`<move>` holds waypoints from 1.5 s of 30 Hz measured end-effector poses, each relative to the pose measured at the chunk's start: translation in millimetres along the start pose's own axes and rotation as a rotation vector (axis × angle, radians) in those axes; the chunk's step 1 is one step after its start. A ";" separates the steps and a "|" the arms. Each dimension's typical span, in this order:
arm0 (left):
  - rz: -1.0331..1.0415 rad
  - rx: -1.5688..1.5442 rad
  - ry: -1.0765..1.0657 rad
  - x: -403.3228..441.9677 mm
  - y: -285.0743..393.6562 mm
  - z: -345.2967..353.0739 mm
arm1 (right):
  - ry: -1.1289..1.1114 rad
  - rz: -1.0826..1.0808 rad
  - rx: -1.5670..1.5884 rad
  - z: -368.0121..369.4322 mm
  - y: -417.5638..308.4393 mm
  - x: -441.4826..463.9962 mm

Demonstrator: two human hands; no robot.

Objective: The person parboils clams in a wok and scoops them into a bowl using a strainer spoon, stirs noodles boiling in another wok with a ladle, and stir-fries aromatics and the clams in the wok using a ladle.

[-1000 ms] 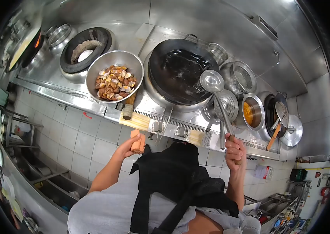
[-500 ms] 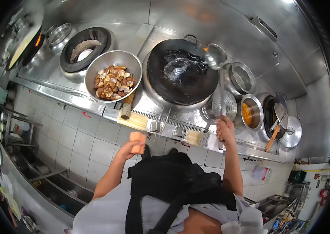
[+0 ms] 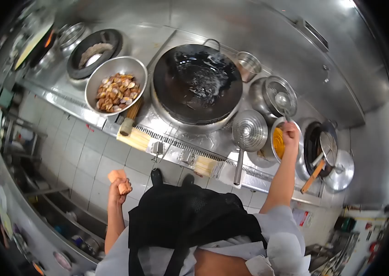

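Note:
My left hand (image 3: pixel 120 189) is closed around a folded peach-coloured cloth (image 3: pixel 117 175), held out over the floor in front of the range. My right hand (image 3: pixel 290 133) grips a ladle (image 3: pixel 281 98) by its handle. The ladle's bowl is at a round strainer (image 3: pixel 275 82) on a metal pot; whether it touches the contents is unclear. Just below my right hand is a metal pot with orange-yellow liquid (image 3: pixel 278 142). A black wok (image 3: pixel 169 87) with some clear, rippling liquid sits on the burner. To its left, a steel bowl (image 3: pixel 92 87) holds clams (image 3: pixel 117 92).
A perforated skimmer (image 3: pixel 249 131) lies on the range, handle over the front edge. Behind the wok's right side stands a small metal pot (image 3: pixel 248 64). A wooden-handled strainer (image 3: pixel 314 176) and a round lid (image 3: pixel 342 170) are at the right. A bamboo brush (image 3: pixel 127 125) lies below the clams.
My right hand has carried the ladle from beside the wok rightward to the strainer pot. My left hand, with the cloth, has moved left and down. The view has shifted.

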State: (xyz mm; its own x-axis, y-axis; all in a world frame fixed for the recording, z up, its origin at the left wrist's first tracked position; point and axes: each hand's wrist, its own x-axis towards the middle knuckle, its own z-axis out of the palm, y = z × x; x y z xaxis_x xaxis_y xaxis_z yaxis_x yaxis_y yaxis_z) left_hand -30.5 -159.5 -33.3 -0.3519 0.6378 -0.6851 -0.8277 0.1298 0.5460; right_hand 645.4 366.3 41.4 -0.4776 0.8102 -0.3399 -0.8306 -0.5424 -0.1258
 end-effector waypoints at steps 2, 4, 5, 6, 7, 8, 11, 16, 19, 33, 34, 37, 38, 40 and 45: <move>-0.011 -0.039 0.011 -4.3 -13.6 10.7 | -0.054 0.004 0.268 37.4 20.5 -8.3; -0.060 -0.046 -0.051 -3.5 -21.6 17.8 | -0.090 0.026 0.291 49.6 26.1 -10.7; -0.050 -0.048 -0.039 -2.2 -24.4 21.7 | -0.122 0.042 0.322 56.5 33.8 -18.7; -0.057 -0.029 -0.053 -1.4 -26.7 31.9 | -0.124 0.053 0.327 71.8 48.0 -31.1; -0.067 -0.010 -0.069 0.5 -27.9 41.6 | -0.138 0.066 0.344 90.7 65.9 -46.8; -0.077 0.018 -0.085 4.6 -28.4 48.9 | -0.153 0.075 0.359 107.0 82.3 -61.2; -0.119 0.015 -0.189 24.3 -27.5 69.0 | -0.152 0.014 0.321 138.1 118.3 -92.5; -0.194 0.087 -0.345 61.0 -23.7 92.9 | -0.218 0.092 0.292 184.6 191.7 -139.8; -0.190 0.149 -0.344 61.3 -12.4 109.1 | -0.223 0.105 0.272 194.3 234.0 -160.1; -0.250 0.127 -0.441 83.4 49.7 68.0 | -0.021 0.153 0.083 147.0 340.3 -215.0; -0.262 0.119 -0.453 83.5 52.2 68.2 | 0.008 0.157 0.017 144.3 344.9 -217.6; -0.229 0.148 -0.404 79.2 56.7 73.2 | 0.045 0.168 -0.086 140.1 358.8 -216.0; -0.232 0.142 -0.405 76.7 57.8 75.6 | 0.074 0.214 -0.056 139.1 363.0 -212.3; -0.234 0.157 -0.425 76.9 57.5 79.0 | 0.069 0.341 0.088 135.9 368.6 -195.8; -0.299 0.172 -0.508 94.2 40.3 86.5 | 0.031 0.407 0.137 105.6 372.1 -97.0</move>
State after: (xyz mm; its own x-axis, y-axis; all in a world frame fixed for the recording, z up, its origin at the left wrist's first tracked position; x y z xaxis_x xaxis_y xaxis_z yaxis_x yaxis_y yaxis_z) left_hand -59.3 -28.5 -34.1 0.1725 0.8316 -0.5279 -0.7611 0.4527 0.4645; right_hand 352.4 109.3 126.0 -0.7671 0.5279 -0.3644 -0.6075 -0.7804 0.1483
